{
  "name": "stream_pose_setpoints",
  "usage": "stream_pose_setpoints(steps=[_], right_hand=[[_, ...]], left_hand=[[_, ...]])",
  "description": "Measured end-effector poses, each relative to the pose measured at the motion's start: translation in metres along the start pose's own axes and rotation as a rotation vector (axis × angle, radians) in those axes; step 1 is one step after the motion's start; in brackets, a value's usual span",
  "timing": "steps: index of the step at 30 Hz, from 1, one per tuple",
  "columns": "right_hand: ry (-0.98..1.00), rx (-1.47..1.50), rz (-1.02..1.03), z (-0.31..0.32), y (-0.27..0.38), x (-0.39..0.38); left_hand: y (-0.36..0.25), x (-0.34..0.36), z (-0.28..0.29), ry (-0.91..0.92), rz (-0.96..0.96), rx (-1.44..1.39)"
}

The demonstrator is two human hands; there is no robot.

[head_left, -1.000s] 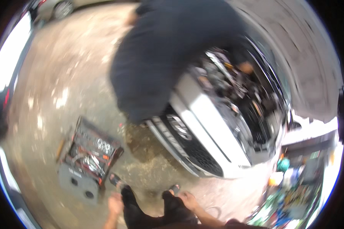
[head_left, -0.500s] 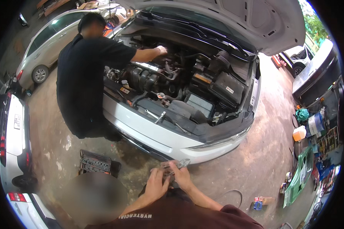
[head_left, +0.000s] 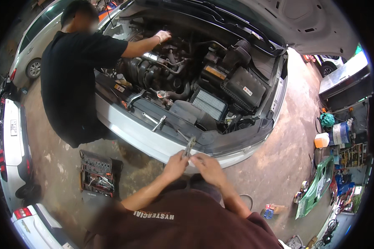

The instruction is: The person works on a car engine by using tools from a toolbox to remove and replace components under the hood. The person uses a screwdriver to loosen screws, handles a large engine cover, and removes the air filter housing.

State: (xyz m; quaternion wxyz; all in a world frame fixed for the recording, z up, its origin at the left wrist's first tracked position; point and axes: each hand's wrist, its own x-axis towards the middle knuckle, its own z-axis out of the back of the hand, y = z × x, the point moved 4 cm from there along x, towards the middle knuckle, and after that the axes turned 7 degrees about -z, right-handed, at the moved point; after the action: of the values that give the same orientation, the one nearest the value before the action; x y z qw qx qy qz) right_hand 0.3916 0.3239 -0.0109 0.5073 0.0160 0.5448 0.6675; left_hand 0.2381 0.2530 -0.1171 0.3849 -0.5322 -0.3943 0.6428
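My left hand (head_left: 175, 167) is closed around a pair of metal pliers (head_left: 190, 146), whose jaws point up and away past my fingers. Beside it, my right hand (head_left: 210, 169) has its fingers bent in against the lower part of the pliers. The handles are mostly hidden by my fingers. Both hands are just in front of the white bumper (head_left: 162, 145) of a car with its hood up. Behind the jaws, a silver wrench-like tool (head_left: 159, 123) and a thin rod (head_left: 183, 135) lie on the black front panel.
At the left, a co-worker (head_left: 79, 74) in black reaches a gloved hand (head_left: 163, 35) into the engine bay. An air filter (head_left: 209, 104) shows near the black airbox (head_left: 246, 87). An open toolbox (head_left: 97, 170) is on the floor at left; a green panel (head_left: 318, 189) stands at right.
My hands and the pliers have risen toward the bumper, and the jaws now point more upward. My left hand has come up to grip near them. The view has tilted, and the co-worker still reaches in.
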Motion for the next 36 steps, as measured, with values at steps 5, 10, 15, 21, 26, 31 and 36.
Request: stream_pose_setpoints(steps=[5,10,15,21,26,31,36], right_hand=[[-0.322,0.090,-0.009,0.133,-0.056,0.045],[-0.631,-0.162,0.014,0.302,-0.141,0.102],[-0.787,-0.501,0.147,0.401,-0.197,0.173],[-0.759,-0.698,0.273,0.413,-0.239,0.210],[-0.782,-0.636,0.302,0.417,-0.236,0.213],[-0.766,-0.468,0.184,0.414,-0.236,0.207],[-0.806,-0.375,0.213,0.422,-0.245,0.208]], left_hand=[[-0.026,0.011,-0.003,-0.040,0.115,-0.653],[-0.057,0.025,-0.051,-0.187,0.164,-0.693],[-0.089,0.051,-0.110,-0.401,0.061,-0.785],[-0.100,0.074,-0.136,-0.537,0.115,-0.742],[-0.119,0.103,-0.134,-0.645,0.127,-0.671],[-0.132,0.146,-0.132,-0.681,0.020,-0.697],[-0.114,0.188,-0.127,-0.682,0.067,-0.789]])
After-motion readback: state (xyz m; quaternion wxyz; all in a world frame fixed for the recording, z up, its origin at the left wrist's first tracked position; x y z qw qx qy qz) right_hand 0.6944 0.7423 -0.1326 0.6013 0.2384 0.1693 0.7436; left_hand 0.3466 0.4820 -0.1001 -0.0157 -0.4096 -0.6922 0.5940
